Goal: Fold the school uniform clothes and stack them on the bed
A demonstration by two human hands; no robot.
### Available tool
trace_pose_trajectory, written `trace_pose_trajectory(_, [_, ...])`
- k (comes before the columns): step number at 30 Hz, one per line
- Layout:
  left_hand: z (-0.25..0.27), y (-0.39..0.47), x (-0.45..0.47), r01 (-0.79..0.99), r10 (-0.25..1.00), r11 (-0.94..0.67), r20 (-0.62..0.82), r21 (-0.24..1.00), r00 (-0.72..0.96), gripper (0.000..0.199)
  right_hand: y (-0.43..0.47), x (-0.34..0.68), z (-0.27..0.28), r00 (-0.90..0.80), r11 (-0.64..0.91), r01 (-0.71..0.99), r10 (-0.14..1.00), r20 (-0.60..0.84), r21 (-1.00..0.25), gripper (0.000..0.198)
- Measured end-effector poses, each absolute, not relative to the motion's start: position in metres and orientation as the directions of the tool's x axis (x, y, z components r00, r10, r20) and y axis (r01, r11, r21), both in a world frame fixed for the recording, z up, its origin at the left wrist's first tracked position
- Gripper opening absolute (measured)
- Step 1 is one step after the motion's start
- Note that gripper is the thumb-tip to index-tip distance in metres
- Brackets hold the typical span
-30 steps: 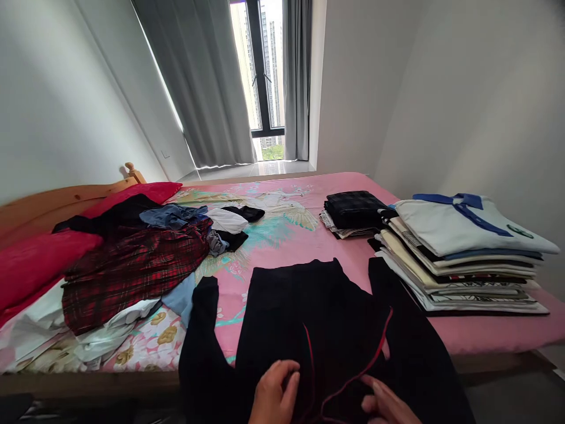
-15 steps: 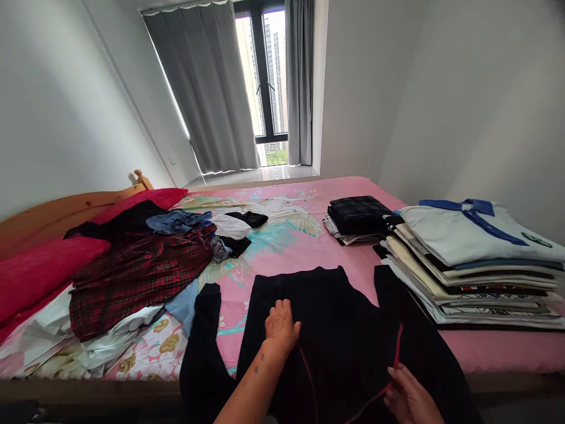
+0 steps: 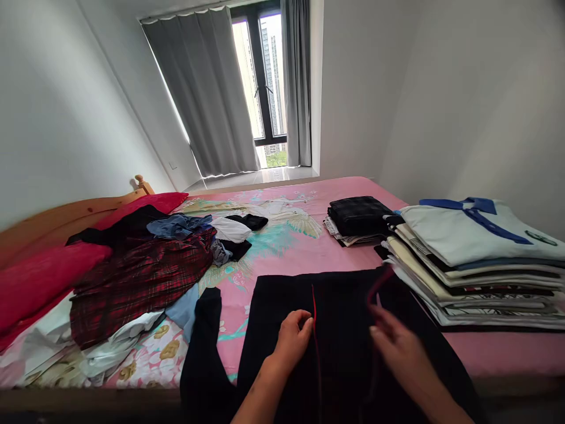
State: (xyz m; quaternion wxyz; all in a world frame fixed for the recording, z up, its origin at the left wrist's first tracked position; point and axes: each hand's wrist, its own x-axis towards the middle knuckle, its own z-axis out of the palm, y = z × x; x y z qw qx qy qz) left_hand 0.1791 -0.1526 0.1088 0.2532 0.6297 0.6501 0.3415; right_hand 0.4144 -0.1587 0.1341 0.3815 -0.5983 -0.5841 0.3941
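A black long-sleeved garment (image 3: pixel 344 353) lies spread at the near edge of the bed, one sleeve (image 3: pixel 206 330) out to the left. A thin red cord (image 3: pixel 315 303) runs lengthwise over it. My left hand (image 3: pixel 293 338) rests on the cloth with curled fingers, its thumb and fingertips pinched at this cord. On the right, my right hand (image 3: pixel 397 341) is smeared by motion above the garment. Its fingers are closed on a second, dark red cord (image 3: pixel 375 288), which loops up past the fingertips. The garment's near end is dark and out of frame.
Folded clothes form a tall stack (image 3: pixel 481 265) at right, a white shirt with blue collar on top. Behind it is a smaller dark pile (image 3: pixel 359 218). Loose clothes, including a red plaid garment (image 3: pixel 145 271), lie at left beside red pillows (image 3: pixel 53 271) on the pink bedsheet (image 3: pixel 304 253).
My right hand has moved up and left with its cord. My left hand has gone from lying on the cloth to pinching at the other cord. The garment's far right edge now reaches further right.
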Motion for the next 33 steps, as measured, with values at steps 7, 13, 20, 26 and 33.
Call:
trace_pose_trajectory(7, [0.086, -0.163, 0.103, 0.859, 0.886, 0.256, 0.248, 0.443, -0.392, 0.036, -0.142, 0.401, 0.097, -0.191, 0.191, 0.702, 0.979, 0.078, -0.686, 0.042])
trace_pose_trajectory(13, [0.077, -0.167, 0.059, 0.771, 0.877, 0.447, -0.053, 0.454, -0.477, 0.039, -0.096, 0.414, 0.056, 0.153, -0.157, 0.800, 0.987, -0.055, -0.579, 0.062])
trace_pose_trajectory(20, [0.074, -0.196, 0.062, 0.686, 0.830, 0.507, -0.082, 0.521, -0.552, 0.023, -0.085, 0.434, 0.045, 0.121, -0.202, 0.774, 0.977, -0.173, -0.600, 0.050])
trace_pose_trajectory(26, [0.073, -0.248, 0.047, 0.658, 0.812, 0.511, -0.061, 0.553, -0.580, 0.016, -0.104, 0.459, 0.056, 0.156, -0.168, 0.821, 0.985, -0.070, -0.546, 0.055])
trace_pose_trajectory(33, [0.112, -0.188, 0.119, 0.685, 0.956, 0.005, 0.198, 0.728, -0.218, 0.017, -0.090, 0.363, 0.100, -0.275, 0.376, 0.650, 0.927, 0.257, -0.661, 0.025])
